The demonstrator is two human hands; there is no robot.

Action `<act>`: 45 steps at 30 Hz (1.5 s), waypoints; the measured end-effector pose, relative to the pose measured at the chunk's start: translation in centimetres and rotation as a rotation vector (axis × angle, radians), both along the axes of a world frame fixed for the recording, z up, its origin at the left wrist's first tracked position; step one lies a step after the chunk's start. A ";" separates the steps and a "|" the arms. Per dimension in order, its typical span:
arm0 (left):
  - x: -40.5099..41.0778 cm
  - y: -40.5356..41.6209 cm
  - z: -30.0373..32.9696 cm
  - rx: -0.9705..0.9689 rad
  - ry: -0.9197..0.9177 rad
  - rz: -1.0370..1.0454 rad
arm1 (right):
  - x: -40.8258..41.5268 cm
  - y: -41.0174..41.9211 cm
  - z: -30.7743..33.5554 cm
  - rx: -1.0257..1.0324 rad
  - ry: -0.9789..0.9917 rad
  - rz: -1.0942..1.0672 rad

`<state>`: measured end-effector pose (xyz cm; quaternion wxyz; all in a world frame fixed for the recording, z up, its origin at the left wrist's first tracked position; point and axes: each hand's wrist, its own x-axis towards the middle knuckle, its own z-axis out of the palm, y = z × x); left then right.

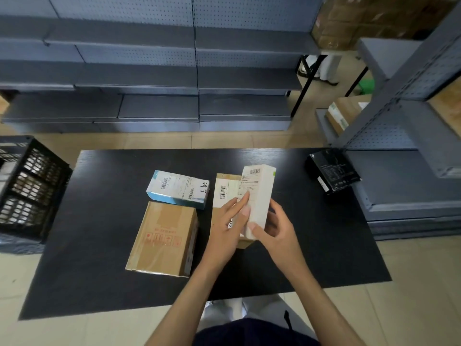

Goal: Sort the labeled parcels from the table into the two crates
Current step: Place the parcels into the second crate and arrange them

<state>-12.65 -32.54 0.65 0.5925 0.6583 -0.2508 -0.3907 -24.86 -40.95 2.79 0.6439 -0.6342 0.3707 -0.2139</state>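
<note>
A black slatted crate (pixel 30 191) stood at the far left, just off the edge of the dark worktop (pixel 99 245); a second crate was not in view. Moving right, a taped brown carton (pixel 163 237) lay flat near the front, with a white and teal parcel (pixel 178 188) just behind it, its label facing up. Further right, a flat brown parcel (pixel 224 188) lay under the hands.

Above it, both hands held a slim white box (pixel 259 196) tilted up on end, label towards the person. The left hand (pixel 229 226) rested straight fingers (pixel 243 199) against the labelled face, while the right hand (pixel 277 233) curled round the lower end, thumb in front and fingers behind.

The box looked light, stiff and smooth-sided, likely easy to carry one-handed if pinched across its narrow sides near the middle; the glossy label might be slippery. The brown carton probably needed two hands at opposite edges.

At the far right, a black box (pixel 333 171) sat by the worktop's back corner, well apart.
</note>
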 end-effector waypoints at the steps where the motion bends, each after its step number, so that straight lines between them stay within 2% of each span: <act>1: 0.0 -0.1 -0.2 0.011 -0.028 0.017 | -0.3 -0.2 0.1 0.010 -0.015 -0.014; 5: -0.6 -0.4 -0.5 0.027 -0.062 0.061 | -2.0 -1.7 0.4 0.004 -0.038 -0.051; 8: -1.3 -0.7 0.3 0.021 -0.023 0.092 | -3.4 -3.2 0.6 -0.011 -0.006 -0.065; 16: -4.4 -1.7 1.4 0.052 -0.110 0.202 | -6.3 -6.8 1.7 0.005 -0.040 0.038; 25: -10.4 -1.1 1.4 -0.014 0.058 0.305 | -12.3 -8.3 0.7 0.121 -0.062 0.118; 36: -15.5 0.2 1.9 0.013 0.065 0.390 | -16.3 -8.6 -1.1 0.111 -0.054 0.166; 45: -16.2 3.3 2.0 0.034 0.124 0.496 | -15.9 -6.3 -2.6 0.142 0.009 0.226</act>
